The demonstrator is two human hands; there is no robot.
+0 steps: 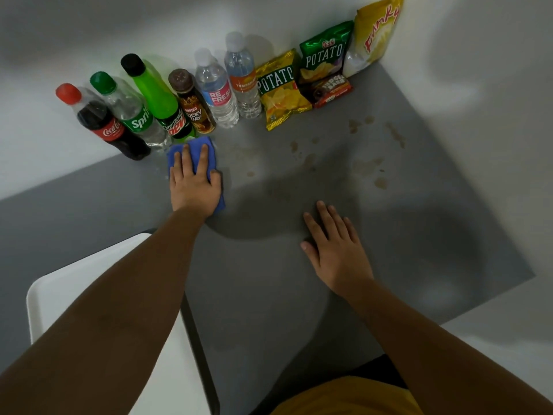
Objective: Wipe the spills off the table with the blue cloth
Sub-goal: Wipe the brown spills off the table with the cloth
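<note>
A: Okay, left to right, quick. White chair [89,295] at the near left, beside the grey surface [419,235]. Along the far edge stands a row of bottles: Coca-Cola bottle [101,121], Sprite bottle [131,112], Mountain Dew bottle [158,97], a brown coffee bottle [191,103], two water bottles [217,91].

B: Cloth?

A: Blue cloth [191,148] lies flat on the surface, just in front of the Mountain Dew bottle. Left hand [194,184] is pressed on it, palm down, fingers spread and flat, not curled around it. It pins the cloth rather than grips it.

B: Spills?

A: Brownish spills [308,158] scattered to the right of the cloth, mid to far right, well apart from it. Faint marks nearer the cloth, hard to tell.

B: Right hand?

A: Right hand [335,250] flat on the surface nearer in, open, holding nothing, probably bracing.

B: Far right?

A: Snack bags [281,88] against the wall.

B: Step?

A: Wiping looks early, since most stains are untouched. Next move calls for sliding the cloth rightward under pressure across the stains, staying clear of the bottles.
</note>
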